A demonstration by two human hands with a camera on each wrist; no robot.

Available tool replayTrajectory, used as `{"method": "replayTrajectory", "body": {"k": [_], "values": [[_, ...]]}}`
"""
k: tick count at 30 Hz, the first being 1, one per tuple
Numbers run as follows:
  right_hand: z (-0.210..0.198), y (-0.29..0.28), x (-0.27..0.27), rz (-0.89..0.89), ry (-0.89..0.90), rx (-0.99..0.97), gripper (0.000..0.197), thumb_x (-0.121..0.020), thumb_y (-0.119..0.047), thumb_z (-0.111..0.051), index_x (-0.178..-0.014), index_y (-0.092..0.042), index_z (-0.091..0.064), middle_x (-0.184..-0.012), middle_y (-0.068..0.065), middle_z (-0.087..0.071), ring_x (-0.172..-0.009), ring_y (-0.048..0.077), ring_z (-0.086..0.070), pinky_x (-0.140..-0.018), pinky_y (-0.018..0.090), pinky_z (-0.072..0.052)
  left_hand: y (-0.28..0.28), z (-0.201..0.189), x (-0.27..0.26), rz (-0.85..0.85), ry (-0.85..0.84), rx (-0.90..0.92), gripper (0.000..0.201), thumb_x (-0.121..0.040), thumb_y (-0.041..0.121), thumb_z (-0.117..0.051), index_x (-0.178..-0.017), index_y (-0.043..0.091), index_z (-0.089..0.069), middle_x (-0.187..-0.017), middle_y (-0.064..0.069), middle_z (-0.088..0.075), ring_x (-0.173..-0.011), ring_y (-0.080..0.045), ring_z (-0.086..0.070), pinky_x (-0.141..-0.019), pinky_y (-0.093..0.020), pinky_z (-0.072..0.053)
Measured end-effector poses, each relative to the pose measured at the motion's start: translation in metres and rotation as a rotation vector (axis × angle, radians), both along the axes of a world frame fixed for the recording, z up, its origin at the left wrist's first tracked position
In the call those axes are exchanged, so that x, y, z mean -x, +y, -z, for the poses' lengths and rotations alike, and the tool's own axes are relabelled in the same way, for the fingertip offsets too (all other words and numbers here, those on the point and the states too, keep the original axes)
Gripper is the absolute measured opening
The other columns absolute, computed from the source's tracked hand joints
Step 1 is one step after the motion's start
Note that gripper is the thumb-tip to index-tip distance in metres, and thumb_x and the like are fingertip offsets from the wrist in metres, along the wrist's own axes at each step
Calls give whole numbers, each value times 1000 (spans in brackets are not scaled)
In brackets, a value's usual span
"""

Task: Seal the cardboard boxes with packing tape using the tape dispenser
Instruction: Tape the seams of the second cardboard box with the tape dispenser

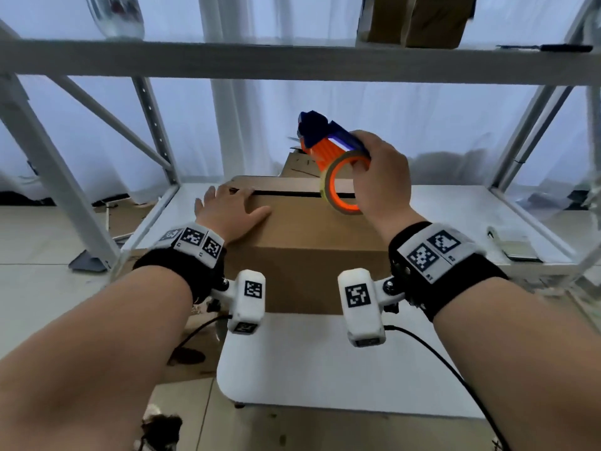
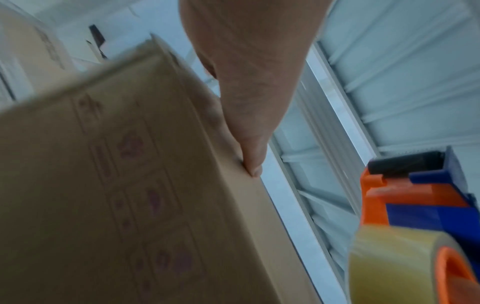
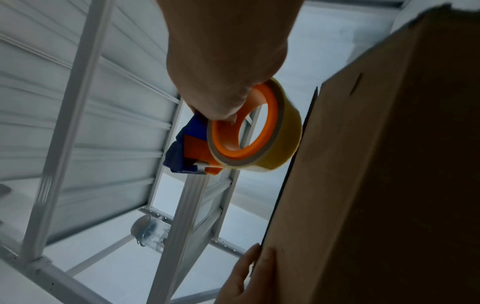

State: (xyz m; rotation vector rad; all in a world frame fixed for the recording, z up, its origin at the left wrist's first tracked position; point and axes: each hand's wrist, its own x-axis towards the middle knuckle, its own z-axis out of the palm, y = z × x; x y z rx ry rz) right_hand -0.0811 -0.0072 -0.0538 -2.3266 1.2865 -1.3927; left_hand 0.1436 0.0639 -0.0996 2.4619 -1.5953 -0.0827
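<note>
**Left hand flat on the box, dispenser held over the seam**

My left hand (image 1: 227, 211) lay flat on the top of the cardboard box (image 1: 302, 229), at about ten o'clock on its lid, fingers straight and a little spread, the fingertips (image 1: 242, 190) reaching the dark gap between the two closed flaps. The box stood on the white shelf (image 1: 455, 206), its front face toward me.

At about two o'clock my right hand (image 1: 380, 177) was curled round the orange and blue tape dispenser (image 1: 328, 141), my fingers hooked through the orange core of the tape roll (image 1: 341, 187). The roll hung just above the flap seam; whether it touched the cardboard, I could not tell. The dispenser's blue head pointed away toward twelve o'clock.

Beyond, a second cardboard box (image 1: 299, 166) stood behind the first, before white curtains (image 1: 260, 125).
</note>
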Motion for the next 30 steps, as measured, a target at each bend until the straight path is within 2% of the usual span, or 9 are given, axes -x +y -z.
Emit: {"method": "replayTrajectory", "body": {"k": [4,8,12,15,17,21,25,28,30], "values": [[4,1,-21,-13,0,-78,39,-93,-7,-46,-129,-21,-56,-117,1,-65,-106,20,-57,-78,23,-38,14,2,-23,51,253,99,73,-88,56,-53,-148,22,-26,-152,-12,-26,-139,-26,-28,-113,-37,-22],[-2,2,-28,19,62,-152,41,-93,-6,-45,-133,-18,-45,-125,4,-59,-110,22,-55,-77,23,-34,15,0,-26,30,295,59,78,-91,55,-49,-152,24,-11,-152,-10,-20,-137,-28,-31,-112,-37,-23],[2,-5,-30,67,61,-265,43,-92,-7,-48,-130,-19,-34,-119,2,-56,-87,18,-47,-70,27,-33,10,2,-29,53,271,5,69,-89,59,-48,-144,21,-36,-147,-6,-22,-131,-27,-39,-111,-34,-26],[10,-16,-29,55,28,-309,42,-88,-5,-49,-126,-16,-34,-111,3,-54,-88,20,-47,-73,31,-37,9,5,-26,99,323,53,59,-83,61,-57,-125,21,-48,-132,-1,-42,-109,-18,-49,-92,-30,-37],[12,-21,-24,34,17,-331,42,-86,-1,-46,-125,-12,-34,-107,4,-51,-89,22,-49,-74,32,-38,7,5,-17,142,333,77,58,-80,61,-60,-121,23,-48,-125,0,-48,-102,-15,-49,-86,-28,-37],[11,-29,-13,21,25,-351,40,-87,2,-45,-125,-9,-35,-102,5,-50,-85,22,-48,-72,30,-36,2,6,10,247,262,-23,79,-80,67,-54,-146,29,-32,-139,-2,-28,-124,-20,-43,-106,-32,-32],[7,-35,-3,-6,-14,-342,36,-89,-2,-45,-124,-9,-38,-96,3,-51,-83,21,-48,-69,27,-34,-1,5,35,316,231,-50,79,-79,71,-50,-144,28,-40,-135,-1,-29,-124,-18,-42,-108,-31,-28],[5,-35,6,-63,1,-377,34,-92,-8,-50,-124,-11,-37,-94,2,-52,-83,20,-51,-65,28,-40,-3,7,42,378,173,-112,83,-71,80,-45,-140,33,-41,-149,-1,-25,-138,-27,-22,-114,-44,-19],[7,-35,11,-110,49,-409,35,-93,-11,-52,-124,-11,-36,-99,4,-54,-87,22,-53,-70,30,-42,-1,5,46,418,207,-140,87,-66,83,-45,-136,33,-40,-149,0,-30,-137,-25,-24,-113,-46,-23]]}}
